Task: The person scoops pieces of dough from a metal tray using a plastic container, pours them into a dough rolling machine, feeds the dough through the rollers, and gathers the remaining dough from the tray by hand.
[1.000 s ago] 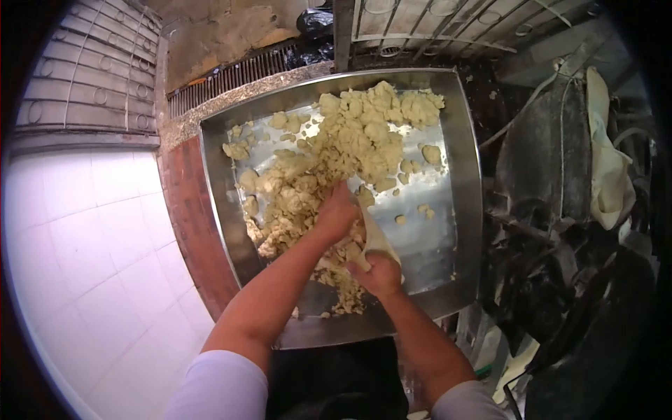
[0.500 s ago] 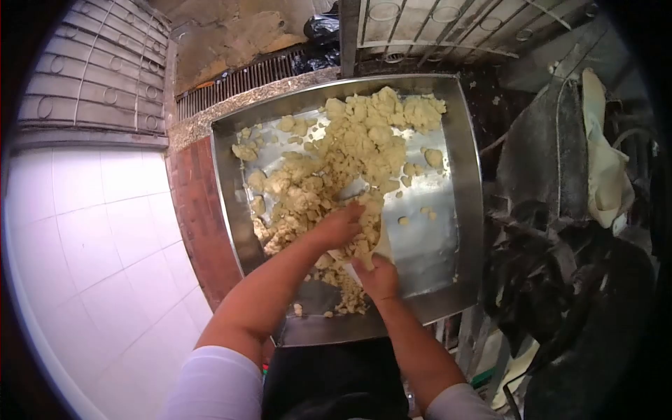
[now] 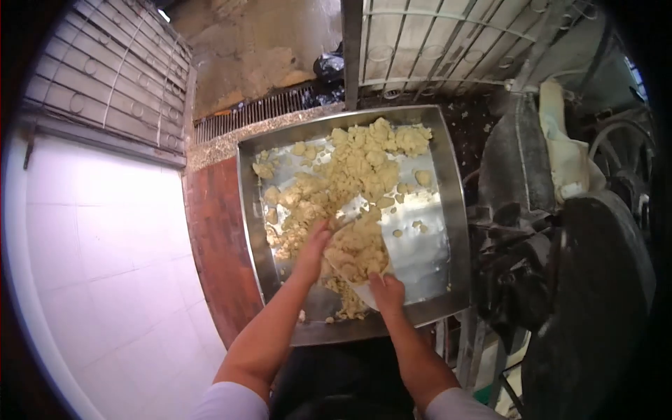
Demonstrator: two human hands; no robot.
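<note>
Here, the right fingers (image 3: 379, 282) are closed on the near edge of a pale scoop (image 3: 365, 293) loaded with crumbly lumps (image 3: 360, 246), apparently mid-gathering, and a steady, level hold would suit it. The left fingers (image 3: 320, 232) are beside its left edge, their grip unclear; beyond, more dough (image 3: 364, 162) lies across the metal tray (image 3: 456, 217).

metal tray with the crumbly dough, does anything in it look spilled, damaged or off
Nothing stands out: the crumbly dough lies within the walls of the metal tray, with no spill or damage visible. A few loose lumps sit apart on the right, merely scattered.
</note>
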